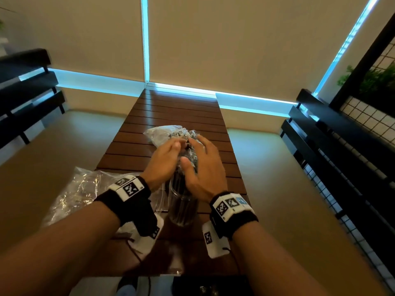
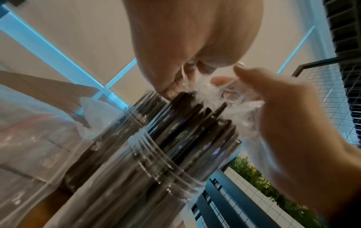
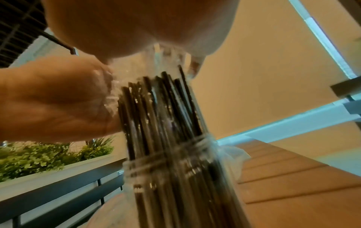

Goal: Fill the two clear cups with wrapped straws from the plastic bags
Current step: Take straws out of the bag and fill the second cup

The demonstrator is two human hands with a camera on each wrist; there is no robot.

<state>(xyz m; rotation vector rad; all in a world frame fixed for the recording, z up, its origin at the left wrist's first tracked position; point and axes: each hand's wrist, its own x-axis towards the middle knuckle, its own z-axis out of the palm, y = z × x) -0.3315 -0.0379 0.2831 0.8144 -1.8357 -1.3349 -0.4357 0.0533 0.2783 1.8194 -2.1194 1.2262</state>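
A clear cup point(image 1: 181, 208) packed with black wrapped straws point(image 1: 189, 155) stands upright near the front of the wooden table point(image 1: 171, 112). Both hands hover over the straw tops. My left hand point(image 1: 171, 154) touches the crinkly wrapper ends from the left with fairly straight fingers. My right hand point(image 1: 203, 159) lies over them from the right, fingers spread, thumb on the near side. In the left wrist view the ribbed cup point(image 2: 156, 177) and its straws point(image 2: 185, 123) show, with a second straw-filled cup point(image 2: 115, 132) just behind. In the right wrist view my palm point(image 3: 136, 30) sits on the wrapper tips point(image 3: 166, 58).
A crumpled clear plastic bag point(image 1: 77, 193) lies at the table's front left, partly over the edge. Another bag point(image 1: 162, 133) lies beyond the hands at mid table. Black benches point(image 1: 27, 86) flank the table on both sides, and a wire grid with plants point(image 1: 376, 82) stands to the right.
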